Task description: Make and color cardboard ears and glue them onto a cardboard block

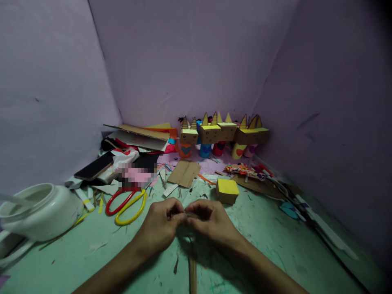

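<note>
My left hand (163,222) and my right hand (210,222) meet fingertip to fingertip above the green tabletop, both closed in a pinch. A small brown piece (191,215), which looks like cardboard, shows between the right fingers and reaches toward the left fingertips. Most of it is hidden by the fingers. Below the hands lies a narrow brown cardboard strip (192,273). Just beyond my right hand stands a small cardboard box (227,192) with a yellow top.
Scissors (130,210) with red and yellow handles lie left, near a white pot (45,212). Cardboard sheets (137,136) are stacked behind. Several eared box-headed figures (211,132) stand along the back wall. A flat cardboard piece (184,173) and scraps lie between. Long rods (318,228) lie right.
</note>
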Available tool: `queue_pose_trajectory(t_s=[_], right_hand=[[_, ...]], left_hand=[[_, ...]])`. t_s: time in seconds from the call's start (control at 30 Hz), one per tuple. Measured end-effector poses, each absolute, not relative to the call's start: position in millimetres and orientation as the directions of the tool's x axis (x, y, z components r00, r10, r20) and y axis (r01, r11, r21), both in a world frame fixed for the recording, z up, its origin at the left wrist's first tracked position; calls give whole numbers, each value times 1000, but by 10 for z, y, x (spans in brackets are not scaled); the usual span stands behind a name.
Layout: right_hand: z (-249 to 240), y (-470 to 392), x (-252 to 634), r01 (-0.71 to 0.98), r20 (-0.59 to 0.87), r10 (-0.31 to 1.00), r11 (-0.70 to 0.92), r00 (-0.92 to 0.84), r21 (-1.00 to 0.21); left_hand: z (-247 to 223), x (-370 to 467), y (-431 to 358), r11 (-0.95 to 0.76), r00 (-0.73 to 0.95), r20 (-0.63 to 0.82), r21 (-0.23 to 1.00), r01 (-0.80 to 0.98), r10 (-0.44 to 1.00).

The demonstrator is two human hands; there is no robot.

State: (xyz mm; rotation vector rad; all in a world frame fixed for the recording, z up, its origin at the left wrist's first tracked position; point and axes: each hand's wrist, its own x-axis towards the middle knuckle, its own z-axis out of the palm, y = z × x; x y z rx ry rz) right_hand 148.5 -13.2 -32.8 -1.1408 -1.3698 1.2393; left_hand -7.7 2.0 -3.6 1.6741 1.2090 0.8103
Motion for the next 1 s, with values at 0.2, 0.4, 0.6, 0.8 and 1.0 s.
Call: queue_pose_trajectory(t_s=[0.2, 0.4, 0.6, 0.8, 1.0], right_hand=[[-296, -59, 1496, -411, -53, 996, -80, -76, -908], [-292, -86, 1420, -279, 17, 998, -1, -63, -960], [-264, -96, 1498, -154, 143, 983, 125, -116, -980], [-251, -66, 1558, -147, 147, 988, 140, -40, -979], [58, -147, 2153, -98, 200, 958, 224, 206, -970]], left_hand=[[-158, -43, 118, 182, 121, -162, 968, -175, 979], [-245, 60, 36, 141, 210, -98, 969, -203, 973], [-267, 49, 65, 186, 310, -122, 964, -188, 943], [-282, 46, 93, 194, 185, -163, 968, -160, 969], [-325, -25, 99, 161, 87, -155, 985, -61, 984]])
